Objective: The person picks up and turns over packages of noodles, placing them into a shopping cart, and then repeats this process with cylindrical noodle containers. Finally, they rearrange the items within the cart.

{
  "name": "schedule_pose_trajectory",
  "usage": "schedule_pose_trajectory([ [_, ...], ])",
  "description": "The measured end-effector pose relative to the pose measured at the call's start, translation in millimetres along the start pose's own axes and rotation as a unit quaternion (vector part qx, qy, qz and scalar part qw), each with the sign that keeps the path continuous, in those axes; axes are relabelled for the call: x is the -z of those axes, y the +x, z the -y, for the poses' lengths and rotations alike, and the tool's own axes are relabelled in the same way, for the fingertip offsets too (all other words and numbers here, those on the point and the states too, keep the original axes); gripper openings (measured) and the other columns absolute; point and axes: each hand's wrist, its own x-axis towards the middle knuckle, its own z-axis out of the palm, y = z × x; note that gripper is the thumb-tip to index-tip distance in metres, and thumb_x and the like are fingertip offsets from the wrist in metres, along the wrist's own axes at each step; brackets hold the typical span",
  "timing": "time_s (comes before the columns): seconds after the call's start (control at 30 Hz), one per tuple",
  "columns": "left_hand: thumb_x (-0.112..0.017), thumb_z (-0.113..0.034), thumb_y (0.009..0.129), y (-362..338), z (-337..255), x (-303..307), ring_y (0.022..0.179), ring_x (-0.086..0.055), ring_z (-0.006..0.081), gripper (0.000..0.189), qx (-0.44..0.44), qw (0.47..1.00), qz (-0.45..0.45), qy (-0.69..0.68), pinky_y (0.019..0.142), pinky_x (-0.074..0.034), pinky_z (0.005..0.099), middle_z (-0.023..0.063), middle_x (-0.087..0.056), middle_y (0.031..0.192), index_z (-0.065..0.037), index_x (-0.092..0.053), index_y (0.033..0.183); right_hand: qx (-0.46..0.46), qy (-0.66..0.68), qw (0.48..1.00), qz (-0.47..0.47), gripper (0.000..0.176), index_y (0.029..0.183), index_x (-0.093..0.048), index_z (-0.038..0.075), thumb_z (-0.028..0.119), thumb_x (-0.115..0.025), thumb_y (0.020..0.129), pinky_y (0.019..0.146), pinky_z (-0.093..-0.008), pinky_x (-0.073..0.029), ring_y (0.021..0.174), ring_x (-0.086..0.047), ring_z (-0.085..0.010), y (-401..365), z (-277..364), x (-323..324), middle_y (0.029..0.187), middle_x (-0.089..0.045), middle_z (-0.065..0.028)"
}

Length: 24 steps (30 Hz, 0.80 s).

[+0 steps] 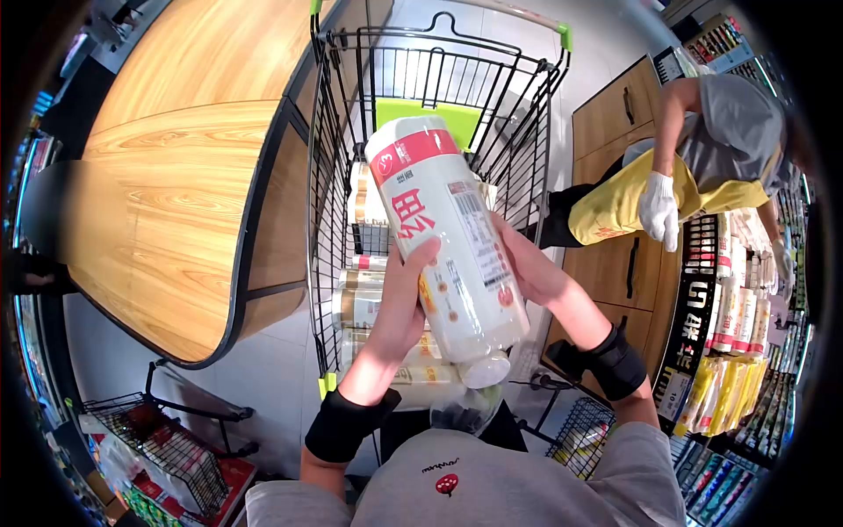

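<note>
Both of my hands hold one large white package with a red band and red characters, tilted over a black wire shopping cart. My left hand grips its left side with the thumb on the front. My right hand supports its right side near the barcode. Below the package, several similar white and tan packages lie stacked inside the cart.
A curved wooden counter stands left of the cart. At right, a person in a grey shirt, yellow apron and white glove bends by wooden cabinets and product shelves. A low wire basket sits on the floor at bottom left.
</note>
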Motion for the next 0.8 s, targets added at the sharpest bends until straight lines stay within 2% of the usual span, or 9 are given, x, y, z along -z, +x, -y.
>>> schedule_pose_trajectory([
  [0.17, -0.05, -0.03, 0.083, -46.7, 26.9, -24.0, 0.102, -0.056, 0.0203, 0.057, -0.025, 0.993, 0.113, 0.019, 0.089, -0.046, 0.0334, 0.0127, -0.051, 0.119, 0.0, -0.033, 0.128, 0.029, 0.009, 1.0, 0.005, 0.056, 0.139, -0.014, 0.008, 0.03, -0.037, 0.093, 0.1, -0.0314, -0.034, 0.117, -0.042, -0.0152, -71.3, 5.0, 7.3, 0.129, -0.041, -0.0086],
  [0.2, -0.057, -0.021, 0.076, -60.9, 23.9, -41.3, 0.104, -0.053, 0.0174, 0.063, -0.01, 0.994, 0.113, 0.0, 0.088, -0.045, 0.0308, 0.0108, -0.05, 0.117, -0.002, -0.029, 0.129, 0.022, -0.04, 0.999, -0.014, 0.06, 0.14, -0.013, 0.009, 0.028, -0.043, 0.091, 0.095, -0.0297, -0.038, 0.114, -0.045, -0.0133, -85.9, 12.1, 2.0, 0.128, -0.042, -0.0074],
  [0.3, -0.059, -0.025, 0.074, -80.1, 51.9, -50.3, 0.105, -0.053, 0.0208, 0.068, -0.013, 0.986, 0.162, 0.039, 0.09, -0.044, 0.0331, 0.0119, -0.05, 0.117, -0.002, -0.028, 0.13, 0.108, -0.136, 0.984, 0.025, 0.062, 0.139, -0.016, 0.009, 0.026, -0.047, 0.088, 0.086, -0.0265, -0.04, 0.106, -0.048, -0.0101, -135.6, 8.9, 16.1, 0.125, -0.044, -0.0071],
  [0.33, -0.061, -0.027, 0.073, -87.8, 63.9, -55.9, 0.105, -0.052, 0.023, 0.067, -0.007, 0.988, 0.147, 0.043, 0.089, -0.044, 0.0344, 0.0132, -0.05, 0.116, -0.002, -0.032, 0.128, 0.128, -0.126, 0.984, -0.001, 0.067, 0.139, -0.019, 0.009, 0.035, -0.052, 0.087, 0.081, -0.0236, -0.039, 0.103, -0.048, -0.0089, -144.7, 6.6, 22.7, 0.122, -0.046, -0.0063],
  [0.47, -0.063, -0.038, 0.07, -123.2, 96.1, -88.3, 0.099, -0.055, 0.0228, 0.07, 0.085, 0.975, 0.206, 0.001, 0.085, -0.047, 0.0376, 0.0153, -0.05, 0.115, -0.002, -0.039, 0.126, 0.167, -0.049, 0.985, -0.007, 0.086, 0.139, -0.019, 0.008, 0.055, -0.057, 0.078, 0.087, -0.0283, -0.04, 0.109, -0.047, -0.0141, -209.6, 18.4, 31.6, 0.124, -0.045, -0.0085],
  [0.57, -0.059, -0.048, 0.073, -120.9, 131.1, -74.1, 0.102, -0.054, 0.0313, 0.076, 0.185, 0.96, 0.207, -0.038, 0.084, -0.047, 0.0442, 0.0195, -0.048, 0.119, -0.003, -0.034, 0.13, 0.186, 0.02, 0.982, -0.003, 0.084, 0.137, -0.022, 0.006, 0.056, -0.056, 0.078, 0.09, -0.0306, -0.04, 0.112, -0.046, -0.0152, -248.3, 8.5, 43.7, 0.127, -0.043, -0.0106],
  [0.7, -0.055, -0.051, 0.076, -132.1, 165.2, -98.0, 0.108, -0.048, 0.0388, 0.077, 0.412, 0.845, 0.259, -0.22, 0.083, -0.046, 0.05, 0.0232, -0.043, 0.123, -0.005, -0.031, 0.133, 0.203, 0.148, 0.965, -0.08, 0.091, 0.137, -0.022, 0.006, 0.06, -0.057, 0.073, 0.098, -0.0344, -0.037, 0.118, -0.043, -0.0194, -280.0, -4.3, 70.0, 0.129, -0.041, -0.0113],
  [0.77, -0.053, -0.053, 0.078, -139.1, 181.3, -108.3, 0.111, -0.045, 0.0426, 0.078, 0.515, 0.758, 0.26, -0.305, 0.083, -0.046, 0.0529, 0.0251, -0.04, 0.126, -0.006, -0.029, 0.134, 0.242, 0.152, 0.958, -0.025, 0.077, 0.135, -0.027, 0.006, 0.048, -0.059, 0.079, 0.099, -0.0342, -0.036, 0.117, -0.044, -0.0196, -299.3, -20.4, 95.1, 0.129, -0.041, -0.0105],
  [0.8, -0.051, -0.054, 0.079, -144.8, 187.3, -116.3, 0.113, -0.042, 0.0447, 0.077, 0.504, 0.767, 0.256, -0.303, 0.083, -0.045, 0.0552, 0.0256, -0.037, 0.128, -0.007, -0.028, 0.135, 0.254, 0.144, 0.956, -0.036, 0.072, 0.134, -0.028, 0.006, 0.043, -0.058, 0.08, 0.098, -0.0337, -0.037, 0.117, -0.044, -0.0193, -312.2, -25.4, 98.0, 0.129, -0.042, -0.01],
])
